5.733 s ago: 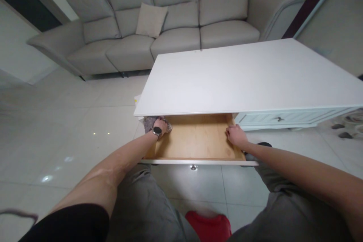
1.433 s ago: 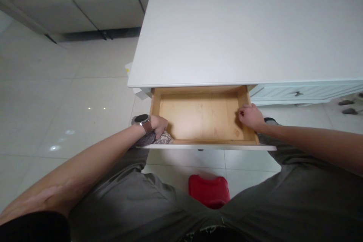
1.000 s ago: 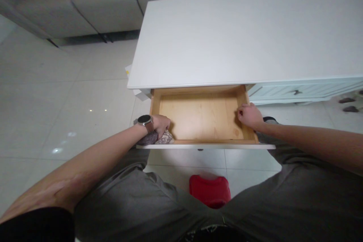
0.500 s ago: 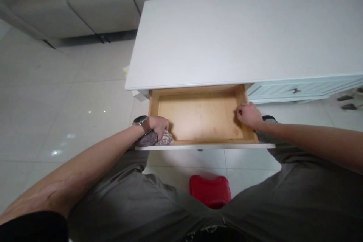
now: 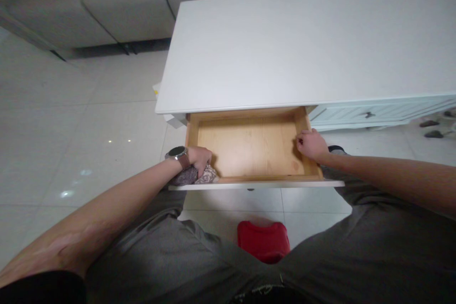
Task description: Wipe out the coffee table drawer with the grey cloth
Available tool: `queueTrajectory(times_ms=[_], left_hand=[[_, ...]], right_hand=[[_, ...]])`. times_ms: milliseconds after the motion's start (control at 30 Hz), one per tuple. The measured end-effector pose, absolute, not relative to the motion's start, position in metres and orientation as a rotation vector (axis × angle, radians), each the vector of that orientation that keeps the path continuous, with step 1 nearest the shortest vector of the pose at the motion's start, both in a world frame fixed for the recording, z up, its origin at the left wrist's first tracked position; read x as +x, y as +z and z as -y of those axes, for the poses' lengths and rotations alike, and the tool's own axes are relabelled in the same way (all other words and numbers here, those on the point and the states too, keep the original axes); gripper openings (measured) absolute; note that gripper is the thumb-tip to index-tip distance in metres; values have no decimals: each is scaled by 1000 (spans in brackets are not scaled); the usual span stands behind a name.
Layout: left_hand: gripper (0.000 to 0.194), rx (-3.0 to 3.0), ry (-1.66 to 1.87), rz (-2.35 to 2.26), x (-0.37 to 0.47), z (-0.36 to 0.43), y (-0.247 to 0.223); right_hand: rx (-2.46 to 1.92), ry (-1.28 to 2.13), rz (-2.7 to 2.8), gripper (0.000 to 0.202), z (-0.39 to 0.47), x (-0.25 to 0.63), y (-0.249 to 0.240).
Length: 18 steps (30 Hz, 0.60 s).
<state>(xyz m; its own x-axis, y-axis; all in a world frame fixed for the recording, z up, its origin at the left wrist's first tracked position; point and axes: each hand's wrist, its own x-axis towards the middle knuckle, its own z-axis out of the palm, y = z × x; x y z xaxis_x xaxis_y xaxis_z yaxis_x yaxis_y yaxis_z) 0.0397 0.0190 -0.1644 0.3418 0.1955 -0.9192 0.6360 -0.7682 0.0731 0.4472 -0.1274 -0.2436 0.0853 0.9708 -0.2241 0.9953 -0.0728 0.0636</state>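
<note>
No legible text, labels, brands or nos. anywhere in view. The watch [image 5: 177, 153] face on the left wrist reads dark and blank; the white table [image 5: 302, 42] top and the wooden drawer [image 5: 249, 145] interior carry no markings or signs.

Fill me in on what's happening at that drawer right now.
A person sits facing a white coffee table with its wooden drawer pulled open. The left hand, a watch on its wrist, presses a patterned cloth against the drawer's near left corner. The right hand grips the drawer's right side wall. Nothing else shows inside the drawer.
</note>
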Motion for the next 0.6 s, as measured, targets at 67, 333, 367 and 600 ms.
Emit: queueTrajectory(times_ms=[67,333,367,600], left_hand=[[64,2194,-1415,-718,40,-19,-165],[62,2186,-1395,-750,39,-20,-167],[60,2191,-1394,-741,39,-20,-166],[60,2198,-1406,-733,39,-19,-166]], right_hand=[[2158,-181,-1988,35,127,447,-244],[2156,-184,-1986,36,127,448,-245],[2156,-188,-1984,35,127,448,-245],[2142,-180,-2004,36,127,447,-243]])
